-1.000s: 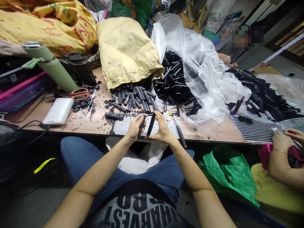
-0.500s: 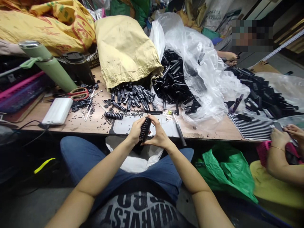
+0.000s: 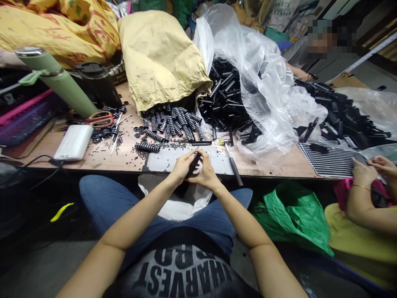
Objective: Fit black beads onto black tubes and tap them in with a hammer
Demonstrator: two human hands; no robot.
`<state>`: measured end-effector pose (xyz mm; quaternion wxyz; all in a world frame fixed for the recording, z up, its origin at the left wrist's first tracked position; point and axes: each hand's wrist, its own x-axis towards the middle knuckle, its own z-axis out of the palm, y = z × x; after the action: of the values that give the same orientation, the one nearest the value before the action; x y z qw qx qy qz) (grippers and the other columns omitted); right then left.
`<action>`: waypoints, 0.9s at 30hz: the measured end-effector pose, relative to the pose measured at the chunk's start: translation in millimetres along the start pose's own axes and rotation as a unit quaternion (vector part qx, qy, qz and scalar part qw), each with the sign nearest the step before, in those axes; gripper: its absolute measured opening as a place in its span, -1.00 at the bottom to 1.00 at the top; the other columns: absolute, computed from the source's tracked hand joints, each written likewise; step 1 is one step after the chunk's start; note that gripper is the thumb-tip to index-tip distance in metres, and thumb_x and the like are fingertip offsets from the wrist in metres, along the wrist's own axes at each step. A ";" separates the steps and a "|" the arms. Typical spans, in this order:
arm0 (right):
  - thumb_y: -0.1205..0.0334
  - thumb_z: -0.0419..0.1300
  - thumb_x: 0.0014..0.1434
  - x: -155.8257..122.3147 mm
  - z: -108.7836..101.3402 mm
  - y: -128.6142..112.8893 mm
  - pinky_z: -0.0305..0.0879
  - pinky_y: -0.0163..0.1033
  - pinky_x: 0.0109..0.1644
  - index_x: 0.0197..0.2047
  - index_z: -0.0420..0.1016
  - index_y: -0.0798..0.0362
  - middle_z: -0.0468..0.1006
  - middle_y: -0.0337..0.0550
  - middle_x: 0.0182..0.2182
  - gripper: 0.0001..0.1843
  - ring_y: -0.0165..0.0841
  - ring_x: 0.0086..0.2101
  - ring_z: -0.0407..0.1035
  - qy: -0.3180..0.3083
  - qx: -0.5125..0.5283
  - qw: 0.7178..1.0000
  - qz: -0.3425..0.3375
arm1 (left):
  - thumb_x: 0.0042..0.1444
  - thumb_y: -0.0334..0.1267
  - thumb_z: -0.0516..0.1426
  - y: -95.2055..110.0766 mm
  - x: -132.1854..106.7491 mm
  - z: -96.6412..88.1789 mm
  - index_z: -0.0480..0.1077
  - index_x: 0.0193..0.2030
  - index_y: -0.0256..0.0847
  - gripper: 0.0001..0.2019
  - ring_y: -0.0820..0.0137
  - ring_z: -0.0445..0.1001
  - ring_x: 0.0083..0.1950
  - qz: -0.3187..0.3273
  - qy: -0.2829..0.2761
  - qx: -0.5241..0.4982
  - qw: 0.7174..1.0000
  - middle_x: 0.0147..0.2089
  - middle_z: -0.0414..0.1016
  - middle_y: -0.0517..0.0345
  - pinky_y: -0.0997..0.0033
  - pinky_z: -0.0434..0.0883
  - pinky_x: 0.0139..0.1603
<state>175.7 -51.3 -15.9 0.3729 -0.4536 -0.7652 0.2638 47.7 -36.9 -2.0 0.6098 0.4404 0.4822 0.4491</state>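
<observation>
My left hand and my right hand meet over the table's near edge, both closed on one black tube with a ridged roller hidden inside or behind it. Just beyond them lies a grey flat sheet sprinkled with tiny black bits. A pile of black-and-white ridged rollers spills from a tan paper sack. Right of it, black tubes lie heaped in a clear plastic bag.
A green flask, red-handled scissors and a white power bank sit at the left. A black rod lies right of my hands. Another person's hands work at the right edge above a ribbed mat. A green bag hangs below.
The ridged roller in my left hand and the black tube in my right have been brought together into one piece. My hands closed in on each other.
</observation>
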 end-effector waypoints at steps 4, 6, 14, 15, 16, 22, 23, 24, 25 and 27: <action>0.19 0.34 -0.04 -6.5 0.0 18.3 0.07 0.09 0.32 0.32 -0.07 0.16 0.14 0.22 0.22 -0.03 -0.06 0.25 0.03 0.005 -0.102 0.994 0.032 | 0.14 -0.35 0.10 -30.1 7.1 -1.9 0.34 0.19 -0.30 -0.55 0.23 0.43 -0.04 0.222 0.017 0.367 0.903 -0.09 0.42 -0.10 0.17 0.40 0.04; 0.13 0.30 0.04 -11.3 -17.3 31.8 0.10 0.13 0.27 0.29 0.02 0.17 0.18 0.24 0.20 -0.16 -0.03 0.23 0.05 0.019 -0.192 0.976 0.097 | 0.20 -0.41 -0.01 -42.0 10.9 -5.6 0.33 0.19 -0.33 -0.59 0.21 0.41 -0.03 0.273 -0.020 0.483 0.832 -0.07 0.43 -0.16 0.17 0.39 0.02; 0.05 -0.06 0.31 -42.6 -97.9 54.8 0.26 -0.09 -0.14 -0.18 0.35 0.14 0.48 0.17 -0.25 -0.67 -0.10 -0.20 0.38 0.078 -0.338 0.873 0.344 | 0.29 -0.39 -0.11 -44.4 17.7 -25.4 0.31 0.19 -0.26 -0.61 0.20 0.42 -0.05 0.361 -0.065 0.657 0.659 0.02 0.47 -0.16 0.11 0.28 -0.07; 0.01 -0.10 0.32 -50.6 -95.9 48.0 0.26 -0.15 -0.20 -0.19 0.34 0.11 0.49 0.08 -0.31 -0.65 -0.16 -0.28 0.40 0.081 -0.296 0.894 0.327 | 0.29 -0.39 -0.12 -43.4 18.5 -26.5 0.31 0.19 -0.24 -0.61 0.20 0.42 -0.05 0.364 -0.062 0.659 0.655 0.01 0.48 -0.14 0.10 0.26 -0.06; -0.02 -0.14 0.34 -59.1 -91.5 40.1 0.24 -0.19 -0.25 -0.18 0.32 0.08 0.48 -0.01 -0.37 -0.62 -0.21 -0.35 0.40 0.088 -0.254 0.912 0.309 | 0.30 -0.38 -0.12 -42.7 19.5 -27.3 0.31 0.19 -0.23 -0.61 0.20 0.42 -0.05 0.367 -0.061 0.661 0.652 0.01 0.49 -0.12 0.08 0.25 -0.05; -0.07 -0.22 0.34 -89.2 -63.3 0.8 0.04 -0.29 -0.47 -0.30 0.26 0.00 0.29 -0.28 -0.64 -0.59 -0.33 -0.62 0.23 -0.006 -0.166 0.945 0.283 | 0.30 -0.41 -0.15 -45.9 17.5 -21.9 0.28 0.23 -0.26 -0.58 0.17 0.40 0.06 0.356 -0.059 0.664 0.655 0.08 0.47 -0.13 0.00 0.21 0.10; -0.07 -0.22 0.34 -87.8 -62.6 -4.0 0.02 -0.29 -0.48 -0.33 0.25 0.00 0.28 -0.29 -0.65 -0.59 -0.34 -0.63 0.21 -0.014 -0.160 0.945 0.285 | 0.30 -0.39 -0.15 -47.3 14.8 -18.6 0.26 0.24 -0.29 -0.58 0.15 0.36 0.13 0.355 -0.061 0.665 0.655 0.13 0.44 -0.15 -0.01 0.18 0.16; -0.07 -0.22 0.35 -84.8 -62.3 -9.1 0.03 -0.29 -0.48 -0.33 0.24 0.00 0.28 -0.30 -0.64 -0.59 -0.35 -0.63 0.21 -0.007 -0.146 0.948 0.282 | 0.31 -0.34 -0.14 -49.1 11.5 -14.9 0.23 0.26 -0.34 -0.57 0.13 0.31 0.21 0.354 -0.062 0.666 0.654 0.19 0.39 -0.18 -0.02 0.12 0.23; -0.06 -0.24 0.36 -80.5 -61.6 -14.5 0.05 -0.30 -0.47 -0.30 0.25 0.00 0.29 -0.30 -0.63 -0.59 -0.36 -0.62 0.22 0.011 -0.126 0.954 0.273 | 0.32 -0.27 -0.13 -51.2 8.0 -11.0 0.20 0.29 -0.39 -0.55 0.10 0.22 0.29 0.353 -0.062 0.667 0.653 0.26 0.31 -0.21 -0.03 0.06 0.29; -0.06 -0.25 0.37 -69.8 -56.3 -25.3 0.10 -0.32 -0.45 -0.21 0.26 0.01 0.33 -0.28 -0.59 -0.59 -0.37 -0.59 0.26 0.035 -0.092 0.966 0.238 | 0.31 -0.11 -0.10 -56.4 1.5 -4.7 0.11 0.33 -0.48 -0.43 0.05 0.05 0.39 0.345 -0.063 0.670 0.654 0.36 0.14 -0.27 -0.03 -0.05 0.37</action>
<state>230.4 -121.2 12.5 0.2825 -0.6641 -0.6428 0.2569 50.3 -46.8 -57.8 -0.0213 0.8914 0.4259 0.1534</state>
